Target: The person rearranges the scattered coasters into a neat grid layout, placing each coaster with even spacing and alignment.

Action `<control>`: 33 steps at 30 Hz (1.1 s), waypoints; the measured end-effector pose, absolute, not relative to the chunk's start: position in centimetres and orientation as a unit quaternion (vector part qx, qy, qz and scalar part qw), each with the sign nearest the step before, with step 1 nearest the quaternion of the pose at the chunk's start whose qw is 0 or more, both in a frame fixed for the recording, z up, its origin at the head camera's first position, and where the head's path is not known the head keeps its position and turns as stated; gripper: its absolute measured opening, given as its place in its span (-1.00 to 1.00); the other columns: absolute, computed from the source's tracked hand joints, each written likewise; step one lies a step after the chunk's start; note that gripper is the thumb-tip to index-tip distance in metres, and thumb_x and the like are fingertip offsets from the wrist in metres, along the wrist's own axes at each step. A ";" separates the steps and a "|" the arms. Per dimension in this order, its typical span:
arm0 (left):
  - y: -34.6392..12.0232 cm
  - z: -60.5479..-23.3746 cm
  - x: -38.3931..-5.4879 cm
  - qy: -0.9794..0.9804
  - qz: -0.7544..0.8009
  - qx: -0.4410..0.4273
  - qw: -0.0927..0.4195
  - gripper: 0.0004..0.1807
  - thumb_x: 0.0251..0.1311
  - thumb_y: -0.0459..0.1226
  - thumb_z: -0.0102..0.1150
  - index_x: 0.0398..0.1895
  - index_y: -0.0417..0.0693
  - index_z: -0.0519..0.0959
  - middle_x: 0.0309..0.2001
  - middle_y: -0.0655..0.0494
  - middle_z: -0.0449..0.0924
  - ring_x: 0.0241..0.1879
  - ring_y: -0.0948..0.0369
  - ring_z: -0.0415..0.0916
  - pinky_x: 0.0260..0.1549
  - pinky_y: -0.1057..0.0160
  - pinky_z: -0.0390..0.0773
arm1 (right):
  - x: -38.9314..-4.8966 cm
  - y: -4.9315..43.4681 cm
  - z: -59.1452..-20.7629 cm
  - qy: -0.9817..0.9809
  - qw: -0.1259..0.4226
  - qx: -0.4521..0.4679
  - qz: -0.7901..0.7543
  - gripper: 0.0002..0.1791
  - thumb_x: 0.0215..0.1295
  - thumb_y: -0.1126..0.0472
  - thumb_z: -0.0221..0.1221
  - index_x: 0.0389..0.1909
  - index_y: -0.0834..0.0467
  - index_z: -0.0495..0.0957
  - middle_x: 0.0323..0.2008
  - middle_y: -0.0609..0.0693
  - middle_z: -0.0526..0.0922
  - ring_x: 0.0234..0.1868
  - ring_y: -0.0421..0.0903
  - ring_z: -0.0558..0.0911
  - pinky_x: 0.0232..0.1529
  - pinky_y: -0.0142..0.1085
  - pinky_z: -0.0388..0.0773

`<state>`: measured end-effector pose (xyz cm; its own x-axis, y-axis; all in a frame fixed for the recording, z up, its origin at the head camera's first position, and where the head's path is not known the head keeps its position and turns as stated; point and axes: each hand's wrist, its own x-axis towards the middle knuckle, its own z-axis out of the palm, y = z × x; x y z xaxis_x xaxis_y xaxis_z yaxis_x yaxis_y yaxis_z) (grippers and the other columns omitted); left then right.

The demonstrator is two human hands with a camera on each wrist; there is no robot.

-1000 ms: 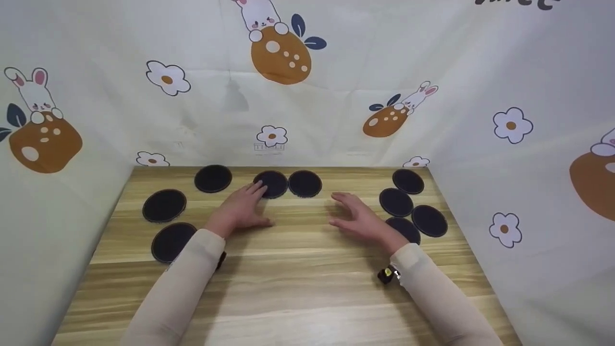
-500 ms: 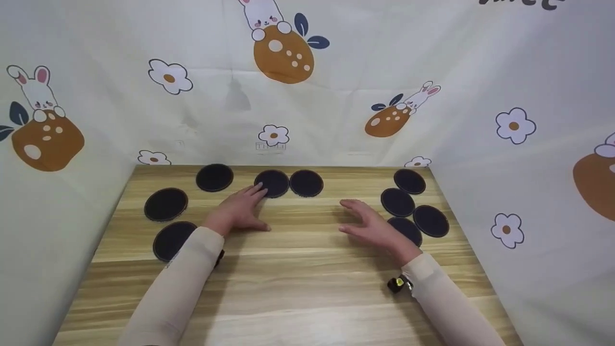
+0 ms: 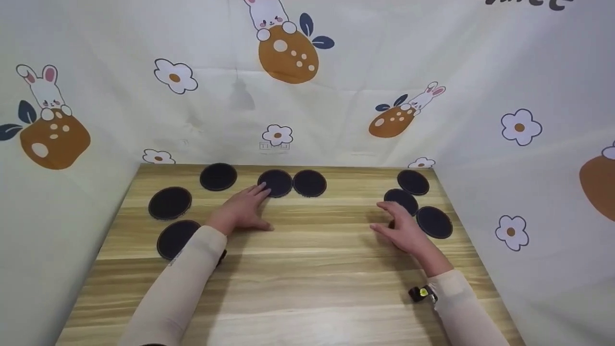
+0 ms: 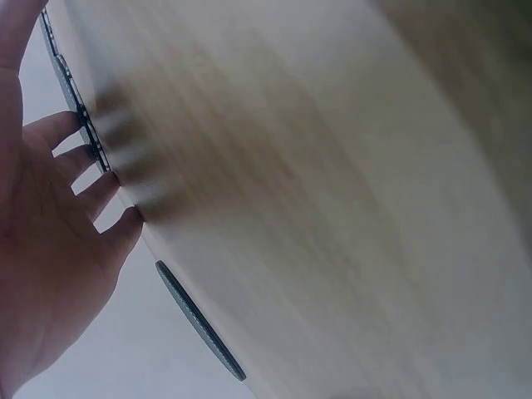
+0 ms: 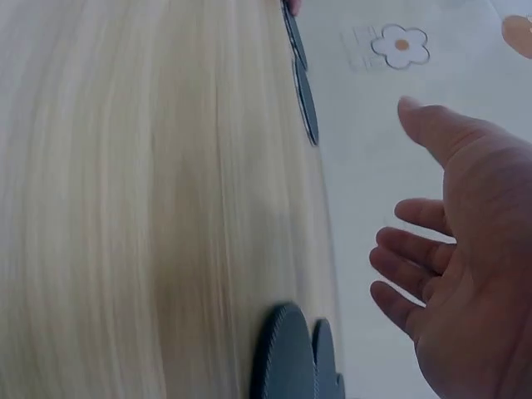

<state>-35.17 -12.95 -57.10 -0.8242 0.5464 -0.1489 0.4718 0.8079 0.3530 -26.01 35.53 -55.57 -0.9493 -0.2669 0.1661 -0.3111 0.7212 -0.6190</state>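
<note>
My left hand point(image 3: 242, 210) reaches over the wooden table, its fingertips on a round black coaster point(image 3: 279, 184) near the back edge. Right against that one lies a second coaster point(image 3: 310, 183). In the left wrist view the fingers of the left hand point(image 4: 62, 216) are spread, with fingertips down at the coaster's edge and the table. My right hand point(image 3: 406, 233) hovers over the right side, thumb and fingers apart and nothing held. It mostly hides one coaster beneath it; another coaster point(image 3: 402, 198) shows just beyond its fingertips. The right wrist view shows that hand point(image 5: 474, 266) relaxed above stitched-edge coasters point(image 5: 284, 357).
Two more coasters lie at the right, one at the back point(image 3: 413, 182) and one near the edge point(image 3: 435, 222). At the left are a back coaster point(image 3: 218, 177), a middle coaster point(image 3: 170, 203) and one partly under the sleeve point(image 3: 175, 240). Patterned cloth point(image 3: 326, 120) encloses the table.
My right hand has moved rightward from the middle of the table to over the right coasters. The left hand stays on its coaster. The head view has shifted slightly.
</note>
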 end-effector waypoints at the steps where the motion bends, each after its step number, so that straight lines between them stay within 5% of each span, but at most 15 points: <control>1: -12.9 -57.2 -35.2 0.943 0.153 0.270 0.123 0.34 0.12 0.35 0.55 0.79 -0.15 0.15 0.79 -0.20 -0.04 0.73 -0.26 -0.04 0.64 -0.27 0.12 | -25.9 36.0 -55.5 -0.933 0.038 0.151 0.323 -0.22 0.44 0.04 0.49 0.50 0.36 0.49 0.48 0.35 0.51 0.56 0.36 0.40 0.58 0.29 0.27; 21: -12.9 -57.2 -35.0 0.942 0.166 0.270 0.116 0.35 0.10 0.33 0.58 0.78 -0.18 0.16 0.78 -0.21 -0.02 0.73 -0.28 -0.03 0.63 -0.33 0.13 | -22.9 40.5 -55.3 -0.988 -0.032 0.053 0.144 0.23 0.18 -0.31 0.59 0.53 0.53 0.35 0.44 0.65 0.38 0.46 0.63 0.39 0.42 0.43 0.40; 33: -12.9 -57.6 -35.3 0.940 0.162 0.270 0.127 0.36 0.12 0.33 0.55 0.79 -0.17 0.12 0.80 -0.21 -0.09 0.74 -0.29 -0.09 0.64 -0.35 0.06 | -22.4 40.6 -56.2 -0.991 -0.009 0.018 0.131 0.16 0.23 -0.27 0.57 0.44 0.59 0.38 0.38 0.62 0.44 0.40 0.59 0.43 0.41 0.40 0.43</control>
<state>-35.30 -12.91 -57.61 -0.8214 0.5497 -0.1520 0.4670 0.8012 0.3741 -22.44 40.56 -56.22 -0.9992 -0.0377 -0.0141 -0.0328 0.9650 -0.2600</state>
